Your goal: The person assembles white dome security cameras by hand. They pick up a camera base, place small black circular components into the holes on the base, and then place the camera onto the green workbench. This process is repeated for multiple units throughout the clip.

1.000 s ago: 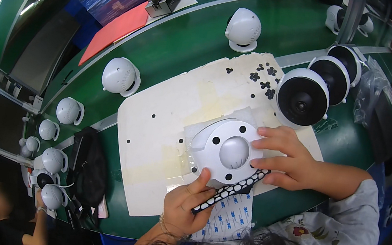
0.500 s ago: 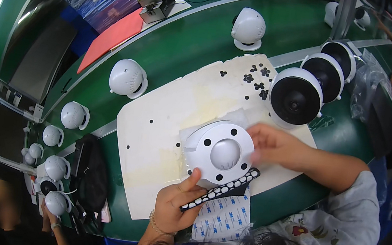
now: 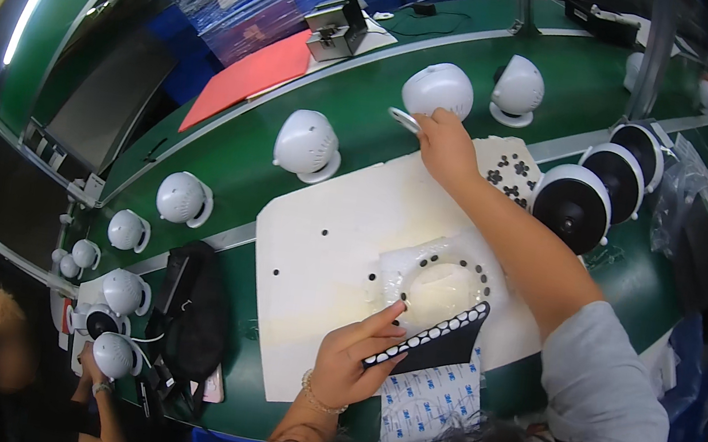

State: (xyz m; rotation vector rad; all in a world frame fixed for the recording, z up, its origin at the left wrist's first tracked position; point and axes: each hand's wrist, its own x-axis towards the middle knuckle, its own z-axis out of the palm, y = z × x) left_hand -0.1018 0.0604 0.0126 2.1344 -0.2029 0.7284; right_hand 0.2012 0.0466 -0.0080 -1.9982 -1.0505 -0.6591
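Observation:
My left hand pinches a folded black sheet whose edge carries a row of white round dots. Its index finger points toward a clear plastic cushion with a round hollow and black dots around it. Below the sheet hangs white paper with blue print. Far from me, my right hand is closed at the base of a white rounded device at the board's far edge. Its fingertips are partly hidden, and the base's flat rim shows beside them.
A cream board lies on the green table, with black round pads at its far right corner. Three white devices with black fronts stand at the right. More white devices line the far and left sides. A co-worker's hand is at lower left.
My right hand has carried the white device from the cushion to the far side and turned it upright. The cushion is uncovered. My left hand still holds the dotted sheet.

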